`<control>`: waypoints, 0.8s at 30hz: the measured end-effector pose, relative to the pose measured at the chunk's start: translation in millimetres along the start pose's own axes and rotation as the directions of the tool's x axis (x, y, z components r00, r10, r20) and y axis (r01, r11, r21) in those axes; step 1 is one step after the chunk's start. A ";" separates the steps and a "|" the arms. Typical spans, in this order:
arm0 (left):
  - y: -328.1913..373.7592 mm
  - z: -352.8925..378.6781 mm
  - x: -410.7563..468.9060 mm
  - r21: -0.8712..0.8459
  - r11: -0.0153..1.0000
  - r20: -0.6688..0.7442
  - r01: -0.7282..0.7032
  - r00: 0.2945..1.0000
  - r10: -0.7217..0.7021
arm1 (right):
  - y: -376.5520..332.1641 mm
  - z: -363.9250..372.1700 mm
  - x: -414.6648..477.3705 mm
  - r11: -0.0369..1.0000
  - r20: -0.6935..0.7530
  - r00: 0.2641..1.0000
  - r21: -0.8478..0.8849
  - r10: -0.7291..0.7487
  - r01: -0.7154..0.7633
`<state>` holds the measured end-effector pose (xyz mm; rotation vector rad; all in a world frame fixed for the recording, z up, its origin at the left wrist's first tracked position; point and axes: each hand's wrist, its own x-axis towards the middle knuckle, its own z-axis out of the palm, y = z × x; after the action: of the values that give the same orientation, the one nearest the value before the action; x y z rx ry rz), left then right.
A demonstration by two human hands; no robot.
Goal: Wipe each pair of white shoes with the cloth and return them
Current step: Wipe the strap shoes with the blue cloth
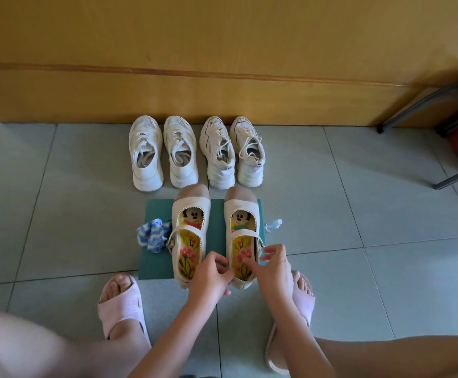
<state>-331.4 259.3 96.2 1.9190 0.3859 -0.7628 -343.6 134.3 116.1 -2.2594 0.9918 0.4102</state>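
Head view: two strap shoes (191, 214) are being kept side by side on a green mat (155, 261). The inner rim of the right shoe (240, 211) is being pinched by the left hand (213, 276). Its outer rim is being pinched by the right hand (271, 266). A striped cloth (153, 235) is lying just left of the shoes.

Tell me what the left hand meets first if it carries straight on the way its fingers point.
The right-hand strap shoe: the left hand points forward and a little right, and its curled fingers seem to touch that shoe's inner heel rim. Depth is unclear, so contact is probable, not certain.
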 end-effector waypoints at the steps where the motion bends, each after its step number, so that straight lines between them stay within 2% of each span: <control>1: 0.7 0.3 -0.2 -0.008 1.000 -0.002 0.001 1.000 -0.001 | 0.2 2.3 3.5 1.000 0.040 0.999 0.018 0.019 -0.020; 7: 1.1 -1.2 -1.2 -0.019 1.000 0.000 -0.002 1.000 0.002 | -0.8 10.5 13.2 0.997 0.070 0.995 -0.049 0.067 -0.063; 14: 1.9 -2.6 -1.6 -0.007 1.000 0.005 -0.003 1.000 0.003 | 1.1 7.7 15.2 0.997 0.107 0.991 -0.025 0.081 -0.079; 16: 5.1 -3.1 -2.9 -0.008 1.000 0.014 0.001 1.000 -0.001 | -0.5 2.0 12.7 0.995 0.075 0.993 0.039 0.086 -0.089; 18: 10.3 -6.6 -4.5 -0.030 1.000 0.013 -0.008 1.000 0.008 | -5.8 -4.8 8.8 0.992 -0.032 0.998 0.115 0.060 -0.056; 21: 17.5 -21.6 -4.2 -0.038 0.994 -0.092 -0.099 0.991 0.096 | -16.4 -7.4 5.4 0.957 -0.112 0.991 0.272 -0.076 0.105; 24: 19.2 -45.0 3.6 0.245 0.957 -0.318 -0.156 0.919 0.232 | -35.0 -4.6 -0.6 0.921 -0.068 0.982 0.341 -0.177 0.190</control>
<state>-302.5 290.3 120.8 2.2653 0.3259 -0.3444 -317.8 149.8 134.7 -2.0190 0.7887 0.1020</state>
